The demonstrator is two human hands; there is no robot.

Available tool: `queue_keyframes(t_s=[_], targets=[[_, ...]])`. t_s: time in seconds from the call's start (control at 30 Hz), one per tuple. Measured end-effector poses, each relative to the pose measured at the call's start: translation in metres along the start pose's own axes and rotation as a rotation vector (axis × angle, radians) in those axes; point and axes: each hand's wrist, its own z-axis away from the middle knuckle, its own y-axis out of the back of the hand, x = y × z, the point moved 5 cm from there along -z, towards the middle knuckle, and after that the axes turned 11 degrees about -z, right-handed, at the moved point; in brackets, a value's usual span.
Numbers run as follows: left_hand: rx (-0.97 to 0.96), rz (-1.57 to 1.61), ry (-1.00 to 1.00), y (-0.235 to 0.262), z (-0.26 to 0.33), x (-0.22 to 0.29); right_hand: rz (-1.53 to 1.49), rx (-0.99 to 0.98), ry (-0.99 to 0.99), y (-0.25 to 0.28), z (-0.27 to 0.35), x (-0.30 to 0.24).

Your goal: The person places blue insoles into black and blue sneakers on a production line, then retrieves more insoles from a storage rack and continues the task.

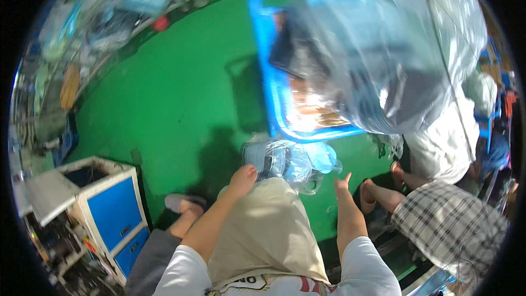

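Cabinet (112, 208): off-white frame with blue panels, standing at the far left beside the green floor (164, 98).
Left hand (244, 179): at the bundle's left end, seemingly against it; the fingers are partly hidden, so whether they pinch anything cannot be told.
Bundle (290, 161): just beyond the wearer's beige garment (263, 225), between the two hands; pale blue under clear, shiny, wrinkled film. Its left part shows close-set curved ridges, a darker patch sits near the middle, and the right end is smoother, brighter blue and rounded, with loose film trailing below. Whether it rests on the floor cannot be told.
Platform (323, 134): blue-rimmed, just past the bundle, carrying brown film-wrapped pieces.
Right hand (342, 181): fingers spread, nothing in them, just beside the bundle's right end.
Large bag (383, 55): clear plastic, blue and dark contents, blurred.
Co-worker (449, 219): checked clothing, far right.
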Motion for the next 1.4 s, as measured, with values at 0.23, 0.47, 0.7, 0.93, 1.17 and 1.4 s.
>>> queue_keyframes(t_s=[0.23, 0.47, 0.7, 0.93, 1.17, 1.4], targets=[[-0.206, 0.109, -0.135, -0.086, -0.008, 0.047, -0.568, 0.419, -0.081, -0.015, -0.087, -0.004], [-0.198, 0.095, -0.427, -0.146, -0.038, 0.065, -0.571, -0.222, 0.31, -0.058, -0.053, -0.008], [-0.222, -0.018, -0.494, -0.185, -0.092, 0.085, -0.688, 0.457, 0.078, -0.037, -0.064, 0.001], [-0.55, 0.307, 0.276, -0.198, -0.08, 0.13, -0.367, 0.078, 0.87, -0.078, -0.02, -0.03], [-0.565, 0.268, 0.15, -0.173, -0.077, 0.113, -0.175, -0.174, 1.249, -0.068, 0.168, -0.037], [-0.58, 0.067, -0.095, -0.066, -0.022, 0.147, 0.161, 0.306, 0.277, -0.041, 0.038, 0.081]])
